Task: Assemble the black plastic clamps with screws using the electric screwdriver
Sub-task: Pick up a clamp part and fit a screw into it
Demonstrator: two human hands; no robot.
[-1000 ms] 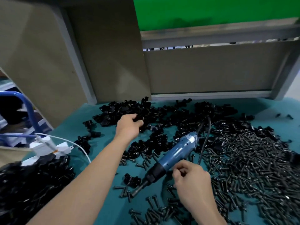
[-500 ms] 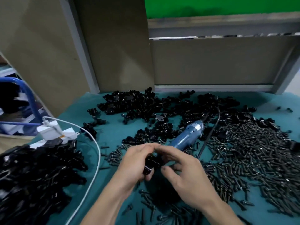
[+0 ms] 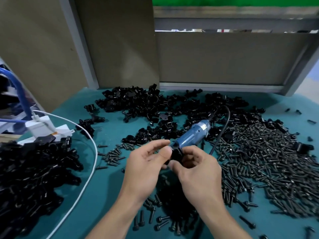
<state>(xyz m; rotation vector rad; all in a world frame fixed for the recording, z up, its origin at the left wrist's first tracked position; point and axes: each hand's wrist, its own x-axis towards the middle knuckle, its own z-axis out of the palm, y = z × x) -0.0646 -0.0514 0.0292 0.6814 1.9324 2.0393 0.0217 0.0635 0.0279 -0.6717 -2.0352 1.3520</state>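
hands meet low over the teal mat (image 3: pixel 107 187), close to the body, likely so the small black clamp (image 3: pixel 176 155) can be lined up by eye. left hand (image 3: pixel 146 164) pinches it between thumb and forefinger; right hand (image 3: pixel 198 171) curls its fingertips round the other side. screwdriver (image 3: pixel 191 135) lies idle at 1 o'clock, just past the knuckles, handy. screws (image 3: pixel 267 161) heap at 3 o'clock. a second ago the left hand was out in the clamp pile (image 3: pixel 146 102) at 12 o'clock and the right sat by the screwdriver; both have since drawn in.
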